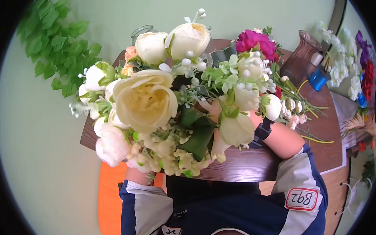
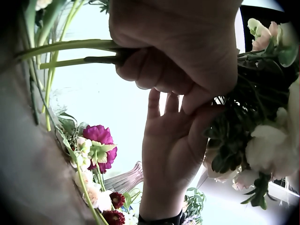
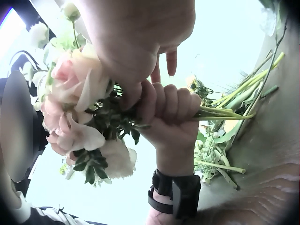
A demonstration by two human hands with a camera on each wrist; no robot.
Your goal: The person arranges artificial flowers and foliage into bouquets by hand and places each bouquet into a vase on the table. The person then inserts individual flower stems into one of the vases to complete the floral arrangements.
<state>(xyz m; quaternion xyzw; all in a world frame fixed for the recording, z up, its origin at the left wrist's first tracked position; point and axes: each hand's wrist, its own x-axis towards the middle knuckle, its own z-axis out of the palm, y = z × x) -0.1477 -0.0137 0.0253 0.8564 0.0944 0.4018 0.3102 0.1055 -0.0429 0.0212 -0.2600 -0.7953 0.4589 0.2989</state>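
Note:
A large bouquet (image 1: 146, 98) of artificial white and cream flowers with green leaves fills the middle of the head view. My left hand (image 2: 173, 56) is wrapped in a fist round its stems (image 2: 70, 49), whose cut ends stick out past the little finger. From the head camera that hand is hidden under the blooms. My right hand (image 3: 140, 42) lies against the left fist at the base of the flowers, fingers extended and thumb beside the dark green leaves (image 3: 108, 112). Pale pink flowers (image 3: 70, 112) hang close to both hands in the right wrist view.
Loose stems and small buds (image 1: 295, 109) lie on the dark wooden table (image 1: 239, 163) at the right. Behind them stand magenta flowers (image 1: 256, 44), a ribbed brownish vase (image 1: 300, 57) and a blue roll (image 1: 319, 79). An orange chair (image 1: 110, 199) is at the lower left.

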